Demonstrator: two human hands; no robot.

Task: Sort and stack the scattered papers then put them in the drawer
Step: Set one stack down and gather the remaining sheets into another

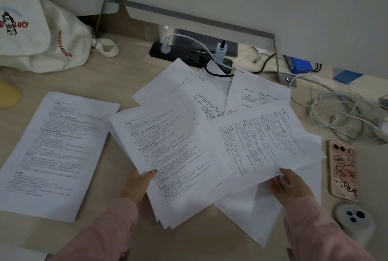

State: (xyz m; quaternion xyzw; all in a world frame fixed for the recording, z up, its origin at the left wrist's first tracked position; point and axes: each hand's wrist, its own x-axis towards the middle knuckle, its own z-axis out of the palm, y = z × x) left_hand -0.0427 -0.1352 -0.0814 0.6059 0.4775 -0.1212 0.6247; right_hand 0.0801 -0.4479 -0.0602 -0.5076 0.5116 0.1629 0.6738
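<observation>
A squared stack of printed papers (56, 151) lies on the left of the wooden desk (117, 78). In the middle, my left hand (137, 185) grips a thick bundle of printed sheets (172, 156) by its lower left edge, thumb on top. My right hand (291, 185) pinches the lower edge of a loose printed sheet (266, 141) lifted over other white sheets. Three more scattered sheets (197, 93) lie fanned out behind, near the power strip. No drawer is in view.
A black power strip (189, 55) with plugs and cables sits at the back. Tangled white cables (340, 111) lie at the right. A phone in a pink case (343, 170) and a white device (354, 221) rest near my right hand. A cream tote bag (42, 36) stands back left.
</observation>
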